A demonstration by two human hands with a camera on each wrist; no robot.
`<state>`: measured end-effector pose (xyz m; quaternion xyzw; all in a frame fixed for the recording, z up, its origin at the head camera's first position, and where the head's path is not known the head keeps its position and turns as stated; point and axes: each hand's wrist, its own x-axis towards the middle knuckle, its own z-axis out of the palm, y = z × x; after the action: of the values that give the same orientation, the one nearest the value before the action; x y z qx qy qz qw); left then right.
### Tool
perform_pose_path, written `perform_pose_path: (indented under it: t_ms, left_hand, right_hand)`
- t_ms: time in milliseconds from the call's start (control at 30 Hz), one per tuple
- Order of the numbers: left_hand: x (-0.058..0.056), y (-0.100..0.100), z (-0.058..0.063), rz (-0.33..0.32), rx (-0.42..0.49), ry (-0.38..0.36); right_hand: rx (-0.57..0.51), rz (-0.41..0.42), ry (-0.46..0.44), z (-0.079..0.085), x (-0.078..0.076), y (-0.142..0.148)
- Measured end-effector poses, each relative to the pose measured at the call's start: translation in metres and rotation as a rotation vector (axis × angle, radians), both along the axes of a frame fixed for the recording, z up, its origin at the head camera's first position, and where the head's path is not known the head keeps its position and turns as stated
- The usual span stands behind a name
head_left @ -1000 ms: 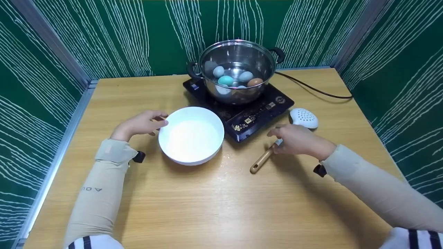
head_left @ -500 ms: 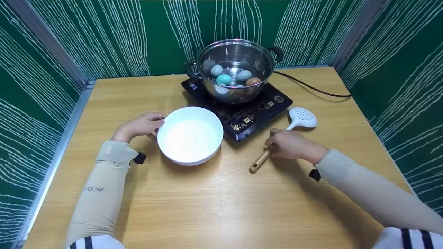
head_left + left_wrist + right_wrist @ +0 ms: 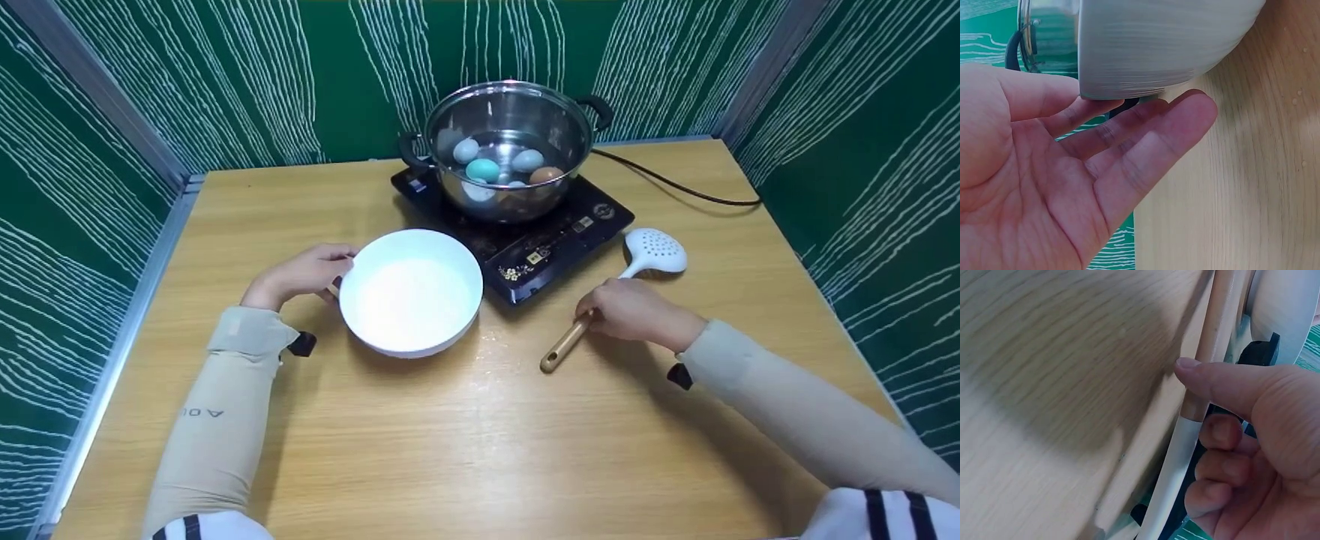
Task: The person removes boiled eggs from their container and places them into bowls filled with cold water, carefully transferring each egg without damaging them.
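Note:
At the left side of a white bowl (image 3: 411,296), my left hand (image 3: 304,271) has its thumb tip right at the rim and its fingers along the outer wall. The left wrist view shows those fingers (image 3: 1145,149) fairly straight beside the bowl (image 3: 1157,45). My right hand (image 3: 634,309) grips a skimmer where its wooden handle (image 3: 564,349) meets the white shaft. Its perforated white head (image 3: 657,249) lies to the right of the cooktop. Up close, the thumb lies across the wooden handle (image 3: 1216,323) and the other fingers are curled near the white shaft (image 3: 1171,472).
A steel pot (image 3: 510,202) with dark side handles stands on a black induction cooktop (image 3: 555,259) at the back. Several eggs lie in it, mostly pale, with a turquoise egg (image 3: 482,170) and a brown egg (image 3: 546,175). A black cord (image 3: 682,184) runs right. Green walls surround the wooden table (image 3: 435,450).
My right hand, loose over the skimmer a second ago, has moved slightly left and down and closed round it, uncovering the white neck. My left hand stays at the bowl's rim.

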<state>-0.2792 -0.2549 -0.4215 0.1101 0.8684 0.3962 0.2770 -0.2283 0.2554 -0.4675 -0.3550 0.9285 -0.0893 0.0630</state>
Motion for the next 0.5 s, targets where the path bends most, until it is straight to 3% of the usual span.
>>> perform_pose_path:
  t_ms: [300,500]
  left_hand:
    - [0.002,-0.001,0.001,0.007,-0.020,0.004]
    - [0.004,-0.001,0.002,0.008,-0.016,-0.003]
  right_hand:
    - [-0.114,-0.137,-0.097,-0.002,0.009,0.003]
    - [-0.263,-0.360,-0.230,-0.003,0.017,0.001]
